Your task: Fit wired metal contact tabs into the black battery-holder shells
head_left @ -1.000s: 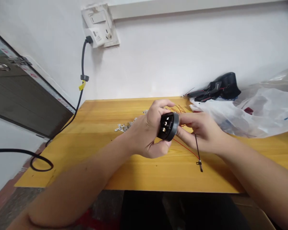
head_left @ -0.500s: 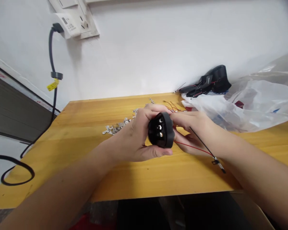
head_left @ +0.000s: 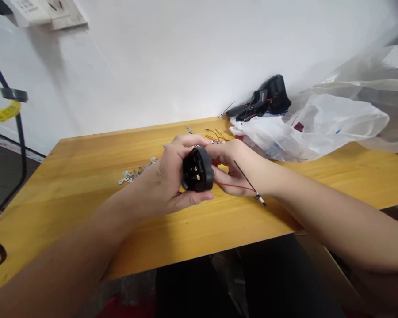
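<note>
Above the wooden table, my left hand (head_left: 170, 176) is wrapped round a black plastic housing (head_left: 206, 170) from its left side, the thumb underneath. Its hollow end faces me, and shiny metal pieces show inside. My right hand (head_left: 234, 165) closes on the housing's right side; its fingertips are partly hidden behind the rim. From beside the right thumb runs a red wire (head_left: 235, 185) to a small part with a white and black tip (head_left: 260, 199). A thin black stick (head_left: 244, 176) slants up from that part across the right hand.
Small metal pieces (head_left: 129, 176) lie scattered on the wooden table (head_left: 86, 176) behind my left hand. Thin red and orange wires (head_left: 215, 134) lie beyond my hands. At the back right are black plastic parts (head_left: 265, 99) and white plastic bags (head_left: 345, 119). A black cable (head_left: 20, 137) hangs at the left.
The view has shifted, so the hands and table appear further left and slightly higher. The housing has turned slightly in my hands, showing its inside differently. Both hands keep their hold.
</note>
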The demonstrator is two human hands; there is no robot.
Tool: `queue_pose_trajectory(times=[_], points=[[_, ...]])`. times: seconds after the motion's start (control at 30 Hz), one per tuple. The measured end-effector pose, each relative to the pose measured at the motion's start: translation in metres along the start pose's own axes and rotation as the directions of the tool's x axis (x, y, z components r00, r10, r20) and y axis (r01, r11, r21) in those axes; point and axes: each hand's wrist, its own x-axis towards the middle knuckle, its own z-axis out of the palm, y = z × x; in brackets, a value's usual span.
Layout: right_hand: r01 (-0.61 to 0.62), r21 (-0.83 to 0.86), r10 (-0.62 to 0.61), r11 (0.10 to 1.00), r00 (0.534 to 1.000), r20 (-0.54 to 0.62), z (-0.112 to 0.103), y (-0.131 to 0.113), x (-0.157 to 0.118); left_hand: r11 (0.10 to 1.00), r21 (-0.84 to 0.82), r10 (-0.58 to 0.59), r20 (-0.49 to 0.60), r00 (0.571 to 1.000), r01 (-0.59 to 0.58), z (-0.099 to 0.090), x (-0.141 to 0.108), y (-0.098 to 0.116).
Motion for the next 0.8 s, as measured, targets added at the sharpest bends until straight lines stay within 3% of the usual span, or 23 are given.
queue_pose_trajectory(times=[0.13,0.23,0.4,0.6,0.8], points=[[0.058,0.156,-0.061,0.986,0.998,0.012,0.001,0.011,0.001,0.999,0.039,0.002,0.003,1.0,-0.002,0.001,0.001,-0.002],[0.147,0.164,-0.148,0.975,0.989,-0.007,0.003,0.019,0.004,0.997,0.073,-0.008,-0.017,1.0,0.009,0.003,0.002,-0.003],[0.174,0.183,-0.177,0.968,0.984,0.003,0.005,0.024,0.007,0.993,0.121,0.011,-0.014,1.0,-0.009,0.002,0.001,-0.001],[0.08,0.064,-0.081,0.995,0.997,0.011,0.0,0.017,0.008,0.981,0.184,-0.075,0.05,0.996,0.065,-0.005,0.003,0.018],[0.132,-0.057,-0.137,0.99,0.984,-0.111,-0.004,0.015,0.007,0.995,0.047,0.084,-0.025,0.996,-0.083,-0.001,0.005,0.016]])
